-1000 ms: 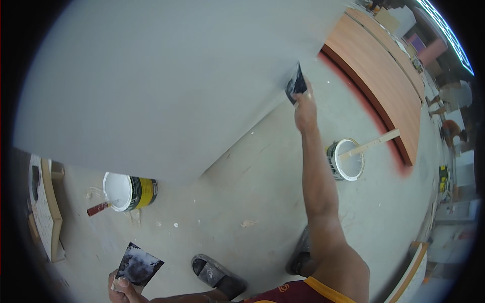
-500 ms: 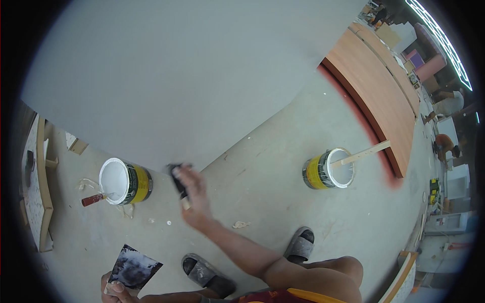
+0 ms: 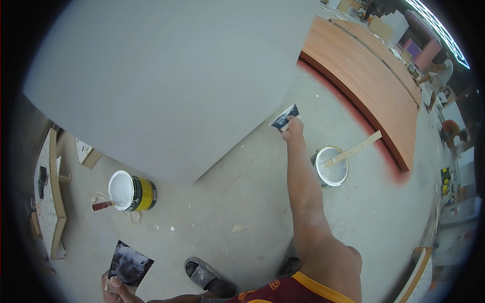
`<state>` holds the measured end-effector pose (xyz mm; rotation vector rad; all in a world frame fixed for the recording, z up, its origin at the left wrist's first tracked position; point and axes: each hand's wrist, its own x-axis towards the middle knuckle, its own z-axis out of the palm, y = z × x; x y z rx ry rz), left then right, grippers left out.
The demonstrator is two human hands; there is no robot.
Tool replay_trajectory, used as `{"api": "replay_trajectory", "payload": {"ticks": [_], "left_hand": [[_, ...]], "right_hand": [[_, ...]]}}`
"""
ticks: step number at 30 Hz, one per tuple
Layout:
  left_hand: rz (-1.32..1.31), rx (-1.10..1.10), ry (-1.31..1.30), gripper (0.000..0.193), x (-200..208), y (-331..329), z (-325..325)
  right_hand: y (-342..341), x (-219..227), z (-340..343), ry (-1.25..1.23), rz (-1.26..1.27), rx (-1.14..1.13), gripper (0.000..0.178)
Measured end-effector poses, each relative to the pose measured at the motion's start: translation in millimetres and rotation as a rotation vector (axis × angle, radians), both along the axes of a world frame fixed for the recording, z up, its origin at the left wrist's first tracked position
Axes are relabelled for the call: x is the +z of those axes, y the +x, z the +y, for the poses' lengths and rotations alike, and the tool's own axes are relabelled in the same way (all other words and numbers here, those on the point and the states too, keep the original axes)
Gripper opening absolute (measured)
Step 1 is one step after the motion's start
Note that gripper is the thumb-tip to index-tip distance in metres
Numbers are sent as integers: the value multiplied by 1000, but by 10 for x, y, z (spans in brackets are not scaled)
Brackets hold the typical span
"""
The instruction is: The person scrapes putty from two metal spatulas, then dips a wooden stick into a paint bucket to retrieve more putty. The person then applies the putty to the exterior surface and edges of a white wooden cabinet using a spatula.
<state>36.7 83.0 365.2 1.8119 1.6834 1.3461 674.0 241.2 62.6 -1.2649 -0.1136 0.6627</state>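
My right hand (image 3: pixel 293 130) reaches out to the far right, closed around a putty knife (image 3: pixel 283 117) with a dark, white-smeared blade. The blade is by the right edge of a large pale grey panel (image 3: pixel 161 91); whether it touches the panel I cannot tell. Low on the left, my left hand (image 3: pixel 116 292) grips a dark square putty knife (image 3: pixel 131 263), its broad face coated with smeared white paste. The thumb lies over its lower corner, and most of the handle is hidden in the hand.
An open bucket (image 3: pixel 132 192) with a red-handled tool stands left on the floor. Another bucket (image 3: pixel 331 166), a wooden stick in it, stands beside my right forearm. A long wood-brown panel (image 3: pixel 364 76) lies at the right. A speckled board (image 3: pixel 50 197) leans left. People work farther right.
My right hand has swung away and to the right with its putty knife, from the panel's near corner to its right edge. My left hand stays nearly where it was.
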Motion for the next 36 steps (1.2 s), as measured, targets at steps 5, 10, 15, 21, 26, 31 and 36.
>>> {"api": "replay_trajectory", "payload": {"ticks": [5, 10, 15, 21, 26, 31, 36], "left_hand": [[19, 30, -93, 40, -36, -29, -153], [167, 64, -62, 51, 44, 189, -141], [122, -19, -131, 39, -91, 71, -100], [37, -34, -169, 42, -72, 134, 54], [6, -37, -177, 42, -127, 100, 92], [-79, -53, -188, 38, 28, 173, 4], [-273, 6, -171, 36, -237, 171, 157]], "right_hand": [[-243, 402, 559, 87, 459, 127, 41], [-204, 645, 638, 126, 396, 131, 36], [-349, 918, 623, 196, 220, 164, 33], [-1379, 1252, 429, 271, -275, 201, 56], [-2569, 1520, 30, 55, -871, 253, 60], [-3675, 1336, -161, 171, -922, 313, 66], [-4590, 1202, -570, 203, -855, 541, 63]]}}
